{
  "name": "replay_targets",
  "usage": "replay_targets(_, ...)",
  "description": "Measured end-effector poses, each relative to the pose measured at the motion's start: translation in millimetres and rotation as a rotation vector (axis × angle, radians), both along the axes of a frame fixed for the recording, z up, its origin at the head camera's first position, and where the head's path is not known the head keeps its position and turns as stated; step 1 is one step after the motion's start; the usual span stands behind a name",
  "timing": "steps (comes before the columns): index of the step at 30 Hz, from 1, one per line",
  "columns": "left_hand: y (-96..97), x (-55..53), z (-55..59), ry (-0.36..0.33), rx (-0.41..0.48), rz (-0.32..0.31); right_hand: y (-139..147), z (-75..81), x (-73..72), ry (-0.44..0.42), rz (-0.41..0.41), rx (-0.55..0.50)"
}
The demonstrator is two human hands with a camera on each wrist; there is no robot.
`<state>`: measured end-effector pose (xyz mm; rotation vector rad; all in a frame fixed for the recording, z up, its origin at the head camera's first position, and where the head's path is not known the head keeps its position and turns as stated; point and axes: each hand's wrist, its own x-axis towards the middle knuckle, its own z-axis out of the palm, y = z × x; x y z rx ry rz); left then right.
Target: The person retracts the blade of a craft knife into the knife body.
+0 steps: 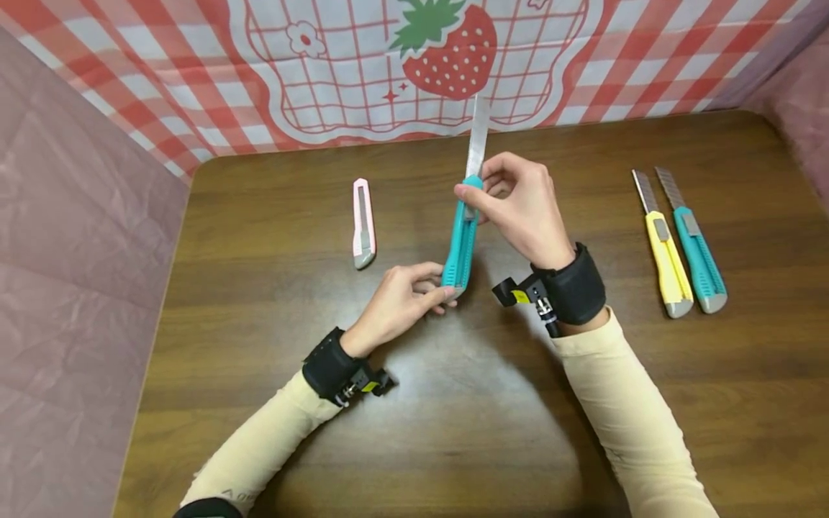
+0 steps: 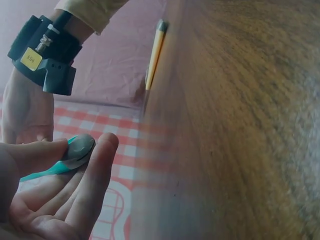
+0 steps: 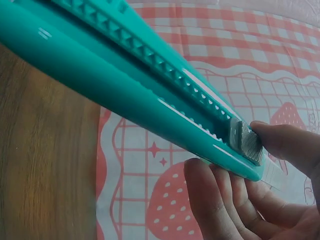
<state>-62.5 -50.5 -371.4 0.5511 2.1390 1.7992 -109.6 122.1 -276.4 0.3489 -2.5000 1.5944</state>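
Note:
A teal utility knife (image 1: 460, 248) is held up over the table between both hands, its long blade (image 1: 478, 137) out and pointing toward the backdrop. My left hand (image 1: 404, 298) pinches the grey end cap (image 2: 80, 150) between thumb and fingers. Near the blade end, my right hand (image 1: 521, 205) grips the body, fingers beneath and thumb beside the grey slider (image 3: 247, 142). That slider sits at the front of the toothed slot in the right wrist view.
A pink utility knife (image 1: 364, 223) lies left of the hands, no blade showing. On the right, a yellow knife (image 1: 667, 262) and another teal knife (image 1: 699, 259) lie side by side with blades out. Behind the wooden table (image 1: 259, 360) hangs a strawberry-print cloth (image 1: 363, 57).

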Motion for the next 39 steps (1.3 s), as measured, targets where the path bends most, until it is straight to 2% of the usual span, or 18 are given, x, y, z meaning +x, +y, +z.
replay_targets(2,-0.6,-2.7,-7.4,-0.013,0.005,0.005,-1,-0.1,-1.1,0.004,0.015,0.001)
replay_targets(5,-1.5,-4.7,-12.0,-0.029,0.019,0.005,-3,-1.4,-2.6,0.012,0.05,-0.005)
replay_targets(10,-3.8,-6.1,-13.8,-0.042,0.038,-0.006,-2,-4.7,-5.0,0.015,0.108,-0.036)
replay_targets(17,-4.5,-7.0,-15.6,-0.029,0.032,-0.013,1,-6.8,-7.3,0.001,0.179,0.0)
replay_targets(24,-3.4,-7.0,-18.0,-0.038,0.034,-0.008,4,-10.2,-8.7,-0.092,0.185,0.011)
replay_targets(29,-2.9,-7.7,-18.1,-0.046,0.04,-0.014,5,-11.4,-9.8,-0.126,0.217,0.005)
replay_targets(34,-2.7,-7.9,-18.3,-0.076,0.05,-0.023,5,-13.6,-10.4,-0.114,0.252,-0.012)
replay_targets(39,-2.7,-7.9,-19.1,-0.102,0.062,-0.028,4,-22.1,-14.8,-0.068,0.231,-0.004)
